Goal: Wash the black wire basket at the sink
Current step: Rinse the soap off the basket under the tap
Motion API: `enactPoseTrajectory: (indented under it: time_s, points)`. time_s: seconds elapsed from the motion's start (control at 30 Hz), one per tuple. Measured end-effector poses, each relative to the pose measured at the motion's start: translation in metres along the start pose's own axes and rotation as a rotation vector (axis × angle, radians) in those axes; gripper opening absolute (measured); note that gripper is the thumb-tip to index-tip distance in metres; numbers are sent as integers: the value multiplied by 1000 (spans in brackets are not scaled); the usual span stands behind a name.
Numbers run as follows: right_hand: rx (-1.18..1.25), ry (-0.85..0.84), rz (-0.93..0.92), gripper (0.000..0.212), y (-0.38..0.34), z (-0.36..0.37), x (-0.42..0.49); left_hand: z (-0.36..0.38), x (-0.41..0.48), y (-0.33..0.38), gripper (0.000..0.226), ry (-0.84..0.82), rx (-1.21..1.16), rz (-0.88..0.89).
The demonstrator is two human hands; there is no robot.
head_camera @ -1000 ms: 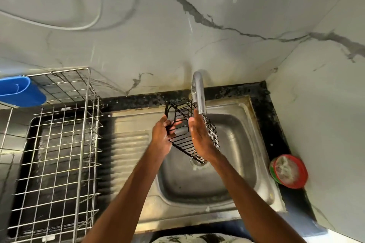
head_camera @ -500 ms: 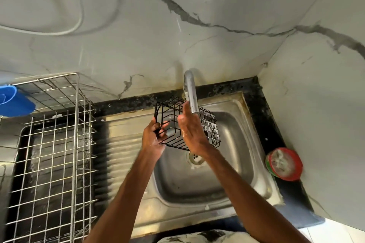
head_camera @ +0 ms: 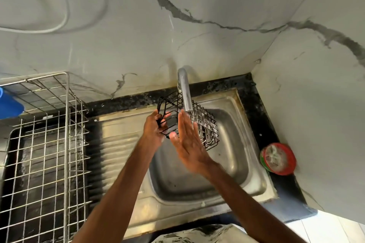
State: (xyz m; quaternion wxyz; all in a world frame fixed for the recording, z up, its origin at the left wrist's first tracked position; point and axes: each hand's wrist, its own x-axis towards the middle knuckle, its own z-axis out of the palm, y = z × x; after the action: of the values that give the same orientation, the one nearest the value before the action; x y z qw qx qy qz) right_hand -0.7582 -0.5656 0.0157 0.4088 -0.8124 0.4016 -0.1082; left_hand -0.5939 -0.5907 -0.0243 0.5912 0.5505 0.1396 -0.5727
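The black wire basket (head_camera: 205,124) hangs tilted over the steel sink (head_camera: 243,156), right under the spout of the tap (head_camera: 184,92). My left hand (head_camera: 153,130) grips its left rim, fingers curled round the wire. My right hand (head_camera: 187,142) is flat with straight fingers, its palm against the basket's near side, and it hides part of the wire. Whether water runs from the tap I cannot tell.
A large steel wire dish rack (head_camera: 45,154) stands on the draining board to the left, with a blue plastic container (head_camera: 9,104) at its far corner. A red and green round tub (head_camera: 278,159) sits on the black counter right of the sink. Marble walls close in behind and right.
The basket has turned under the tap in my left hand. My right hand has slid down along it and now lies flat and lower on its near side.
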Motion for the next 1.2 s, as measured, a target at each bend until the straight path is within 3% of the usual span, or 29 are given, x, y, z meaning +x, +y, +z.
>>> enactPoseTrajectory:
  time_s: [0.13, 0.23, 0.27, 0.37, 0.47, 0.6, 0.73, 0.9, 1.1, 1.2]
  points:
    - [-11, -58, 87, 74, 9, -17, 43, 20, -7, 6, 56, -26, 32, -16]
    - [7, -57, 150, 102, 17, -18, 67, 27, -7, 7, 44, -6, 81, 1]
    - [49, 5, 182, 99, 14, -17, 66, 26, -4, 8, 41, -7, 87, -7]
    - [50, 113, 93, 76, 8, 0, 33, 21, -1, 10, 43, -22, 93, -18]
    - [-12, 173, -71, 78, 18, 20, -7, 20, -4, 9, 40, 3, 151, 26]
    - [44, 166, 35, 83, 33, 26, -13, 17, 1, 4, 23, 32, 138, 50]
    - [13, 166, 109, 75, 36, 16, 25, 18, 2, 8, 47, -27, 152, 43]
    - [-47, 89, 125, 86, 31, -3, 79, 17, 5, 14, 45, -102, 127, 19]
    - [-139, 154, -86, 85, 9, 18, 6, 12, 1, 8, 46, -21, 36, 8]
    - [-189, 178, -54, 82, 29, 25, -11, 15, -1, 3, 48, 2, 0, 7]
